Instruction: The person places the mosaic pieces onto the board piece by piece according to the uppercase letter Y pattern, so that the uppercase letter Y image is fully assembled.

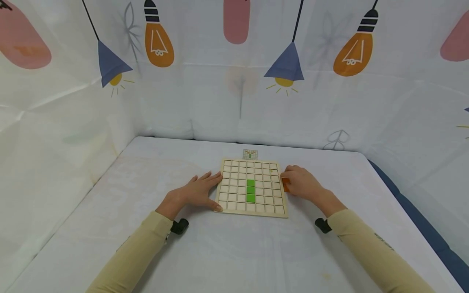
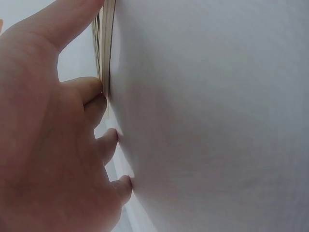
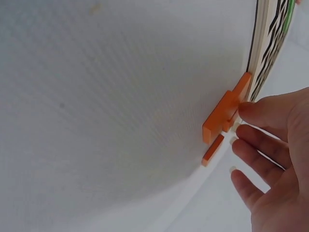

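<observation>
A pale wooden grid board [image 1: 229, 206] lies on the white table, with three green square tiles [image 1: 250, 190] in one column. My left hand [image 1: 199, 191] rests against its left edge, fingers spread and thumb at the near left corner. In the left wrist view the fingertips [image 2: 96, 89] touch the board's side [image 2: 107, 48]. My right hand [image 1: 302, 183] is bent at the board's right edge, by several orange tiles [image 3: 219, 116] on the table. Its thumb [image 3: 260, 111] meets one tile in the right wrist view; whether the fingers pinch it is hidden.
Behind the board lies a small card [image 1: 250, 154] printed with a grid pattern. White tabletop [image 1: 234, 252] extends around the board. A white curtain [image 1: 220, 89] with printed lamps hangs behind and beside the table. Dark blue cloth [image 1: 414, 211] shows past the right edge.
</observation>
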`<state>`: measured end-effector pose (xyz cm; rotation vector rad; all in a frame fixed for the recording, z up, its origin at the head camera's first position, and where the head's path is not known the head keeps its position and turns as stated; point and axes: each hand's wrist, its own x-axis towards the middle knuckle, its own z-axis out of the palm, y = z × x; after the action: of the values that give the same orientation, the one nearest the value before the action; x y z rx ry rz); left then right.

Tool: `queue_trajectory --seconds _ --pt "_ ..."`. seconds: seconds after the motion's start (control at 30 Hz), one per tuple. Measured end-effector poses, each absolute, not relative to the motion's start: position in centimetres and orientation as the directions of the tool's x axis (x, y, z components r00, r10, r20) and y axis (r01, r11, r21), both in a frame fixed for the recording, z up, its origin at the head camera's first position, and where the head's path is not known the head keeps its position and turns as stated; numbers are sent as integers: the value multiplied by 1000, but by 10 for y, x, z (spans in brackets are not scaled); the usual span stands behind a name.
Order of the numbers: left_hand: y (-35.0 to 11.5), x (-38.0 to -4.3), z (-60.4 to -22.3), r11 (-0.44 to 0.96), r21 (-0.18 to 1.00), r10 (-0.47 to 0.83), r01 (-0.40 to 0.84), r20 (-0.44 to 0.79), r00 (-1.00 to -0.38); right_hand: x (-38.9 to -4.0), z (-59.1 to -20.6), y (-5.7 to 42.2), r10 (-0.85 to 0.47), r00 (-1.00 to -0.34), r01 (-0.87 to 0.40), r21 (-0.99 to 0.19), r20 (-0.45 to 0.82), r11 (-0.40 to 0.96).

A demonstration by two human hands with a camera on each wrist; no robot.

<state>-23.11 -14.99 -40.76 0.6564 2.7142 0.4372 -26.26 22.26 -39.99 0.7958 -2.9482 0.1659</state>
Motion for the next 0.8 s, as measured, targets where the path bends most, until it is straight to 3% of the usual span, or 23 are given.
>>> queue_trajectory --seconds 0.8 --pt "-149 -228 -406 840 377 492 391 -223 -842 -267 -402 224 -495 -866 -500 -96 78 860"
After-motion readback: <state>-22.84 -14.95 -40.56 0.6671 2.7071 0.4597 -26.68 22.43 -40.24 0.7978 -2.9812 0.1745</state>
